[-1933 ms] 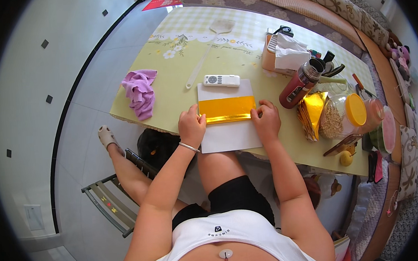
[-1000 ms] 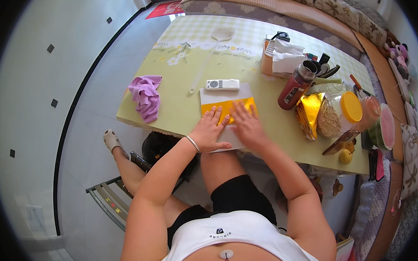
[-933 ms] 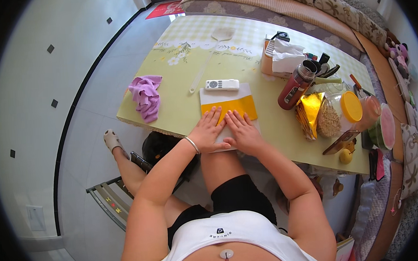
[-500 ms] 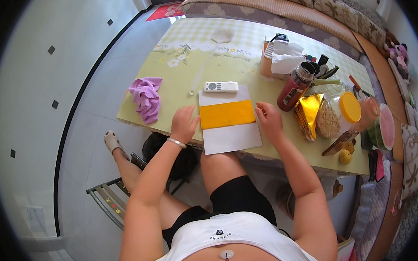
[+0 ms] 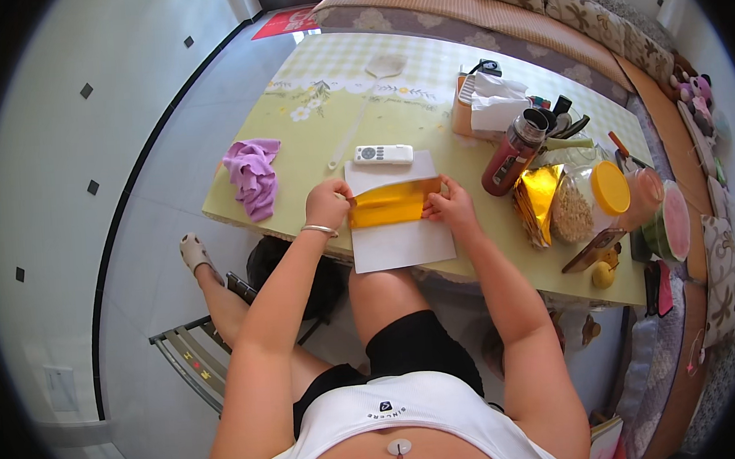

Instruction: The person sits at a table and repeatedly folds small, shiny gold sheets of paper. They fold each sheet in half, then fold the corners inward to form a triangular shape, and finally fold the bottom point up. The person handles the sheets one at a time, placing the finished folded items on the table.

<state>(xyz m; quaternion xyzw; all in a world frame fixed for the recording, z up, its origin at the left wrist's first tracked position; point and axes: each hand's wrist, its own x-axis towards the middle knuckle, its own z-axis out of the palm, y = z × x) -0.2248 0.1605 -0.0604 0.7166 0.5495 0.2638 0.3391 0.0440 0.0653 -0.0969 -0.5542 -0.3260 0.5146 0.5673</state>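
A strip of shiny gold foil paper (image 5: pixel 387 206) lies across a white sheet of paper (image 5: pixel 402 248) at the table's near edge. My left hand (image 5: pixel 327 204) pinches the foil's left end. At the other end, my right hand (image 5: pixel 452 206) grips the foil with bent fingers. The foil's far edge is raised and bowed between the two hands, and its surface shows darker reflections. Just beyond the white sheet rests a white remote control (image 5: pixel 383 154).
A purple cloth (image 5: pixel 253 177) lies at the table's left. To the right stand a red thermos (image 5: pixel 514 153), a tissue box (image 5: pixel 463 110), a gold foil pouch (image 5: pixel 538 205), a yellow-lidded jar (image 5: pixel 580 204), a phone (image 5: pixel 593 250), a yellow fruit (image 5: pixel 603 275) and a cut watermelon (image 5: pixel 675 221).
Both hands have closed on the ends of the gold foil paper, which lay flat before. Its far edge has come up off the white sheet.
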